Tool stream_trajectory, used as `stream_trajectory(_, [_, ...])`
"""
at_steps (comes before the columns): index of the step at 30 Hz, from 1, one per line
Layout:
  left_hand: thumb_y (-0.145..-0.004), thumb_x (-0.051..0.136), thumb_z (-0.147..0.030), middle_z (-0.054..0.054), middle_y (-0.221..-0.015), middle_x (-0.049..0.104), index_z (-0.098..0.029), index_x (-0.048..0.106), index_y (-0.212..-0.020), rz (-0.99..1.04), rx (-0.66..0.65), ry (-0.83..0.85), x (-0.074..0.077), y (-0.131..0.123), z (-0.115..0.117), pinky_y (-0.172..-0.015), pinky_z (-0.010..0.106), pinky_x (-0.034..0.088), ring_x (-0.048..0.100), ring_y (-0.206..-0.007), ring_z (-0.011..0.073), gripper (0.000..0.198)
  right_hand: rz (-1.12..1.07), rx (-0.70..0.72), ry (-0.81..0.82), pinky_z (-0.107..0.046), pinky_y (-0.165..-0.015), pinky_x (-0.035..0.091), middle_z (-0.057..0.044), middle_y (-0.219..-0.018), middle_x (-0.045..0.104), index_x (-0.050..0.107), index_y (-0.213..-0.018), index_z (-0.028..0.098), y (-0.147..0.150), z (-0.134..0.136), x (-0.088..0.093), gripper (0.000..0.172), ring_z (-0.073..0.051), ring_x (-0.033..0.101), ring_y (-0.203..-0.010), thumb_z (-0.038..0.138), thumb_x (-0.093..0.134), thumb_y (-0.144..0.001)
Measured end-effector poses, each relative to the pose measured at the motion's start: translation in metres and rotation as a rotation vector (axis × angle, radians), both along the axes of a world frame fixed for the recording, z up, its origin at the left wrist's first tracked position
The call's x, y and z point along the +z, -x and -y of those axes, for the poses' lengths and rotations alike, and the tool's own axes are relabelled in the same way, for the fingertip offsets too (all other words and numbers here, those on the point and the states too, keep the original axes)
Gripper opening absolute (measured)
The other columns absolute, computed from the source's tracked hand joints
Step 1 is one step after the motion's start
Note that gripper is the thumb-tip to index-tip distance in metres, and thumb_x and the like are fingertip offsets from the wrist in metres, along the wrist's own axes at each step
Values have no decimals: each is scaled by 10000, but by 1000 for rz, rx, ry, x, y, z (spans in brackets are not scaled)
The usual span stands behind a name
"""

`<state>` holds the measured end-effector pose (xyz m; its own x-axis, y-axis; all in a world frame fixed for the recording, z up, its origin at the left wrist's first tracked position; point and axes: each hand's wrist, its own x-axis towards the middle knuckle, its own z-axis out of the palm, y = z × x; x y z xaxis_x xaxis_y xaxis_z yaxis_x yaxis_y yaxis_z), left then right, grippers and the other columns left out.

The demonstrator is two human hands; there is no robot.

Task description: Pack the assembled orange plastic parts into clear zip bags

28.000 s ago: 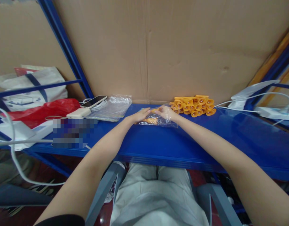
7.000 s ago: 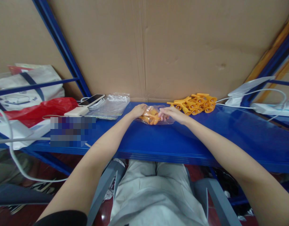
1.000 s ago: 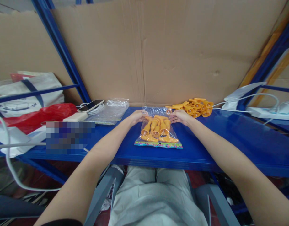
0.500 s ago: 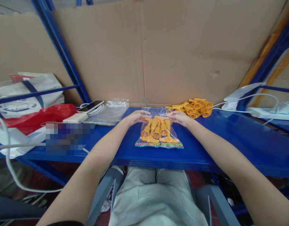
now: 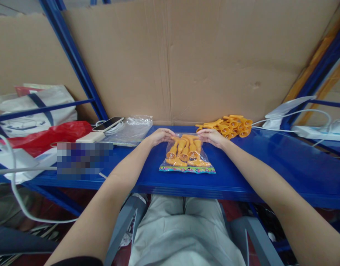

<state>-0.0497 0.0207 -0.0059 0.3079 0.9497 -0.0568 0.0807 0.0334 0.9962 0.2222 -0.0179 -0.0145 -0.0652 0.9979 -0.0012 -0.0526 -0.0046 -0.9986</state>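
A clear plastic bag (image 5: 186, 157) with a patterned bottom strip lies flat on the blue shelf (image 5: 241, 166), filled with several orange plastic pieces. My left hand (image 5: 159, 135) pinches the bag's far left corner, fingers closed on its top edge. My right hand (image 5: 212, 136) does the same at the far right corner. The top flap of the bag looks folded over under both hands. A loose pile of the same orange pieces (image 5: 231, 125) sits just beyond my right hand against the cardboard wall.
A stack of empty clear bags (image 5: 131, 129) lies to the left, beside a phone (image 5: 109, 123) on a white power bank with a cable. A red bag (image 5: 48, 133) and white bag sit further left. White cables and a power strip (image 5: 319, 131) lie at right.
Over the last second both hands have stayed at the bag's top edge, and the top flap that stood behind them now lies folded down. Earlier the bag was bunched between the hands.
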Motion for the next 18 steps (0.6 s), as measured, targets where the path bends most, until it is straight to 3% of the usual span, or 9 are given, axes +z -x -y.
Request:
stream_trajectory(5, [-625,683,36,60,-722,744,-135,610,-589,26,9,-51,-4,-3,-3,-768,321,618,721,-670,155,189,59,-38,-67,-214,-678,541,9,-634,672,636,-597,166,5,-1,-1,283,-83,628,-581,-69,584,-746])
stream_trajectory(10, [-618,614,60,15,-624,677,-144,548,-532,-66,76,-166,-7,-10,-7,-730,290,584,661,-610,122,231,283,-81,-223,-207,-602,470,38,-507,581,557,-511,173,8,-13,-6,310,-81,544,-494,-86,467,-656])
stream_trajectory(15, [-603,450,39,-37,-478,534,-171,542,-450,-338,136,-468,-6,-14,-9,-641,207,463,510,-510,94,275,512,-39,-391,-217,-584,421,57,-468,517,526,-464,194,3,-21,-9,292,-88,488,-477,-45,425,-599])
stream_trajectory(18, [-584,427,33,-35,-466,515,-185,528,-425,-459,132,-610,-3,-13,-6,-613,206,393,496,-540,113,287,602,-39,-452,-244,-644,434,41,-515,541,521,-459,203,2,-22,-9,276,-104,501,-523,-10,423,-606])
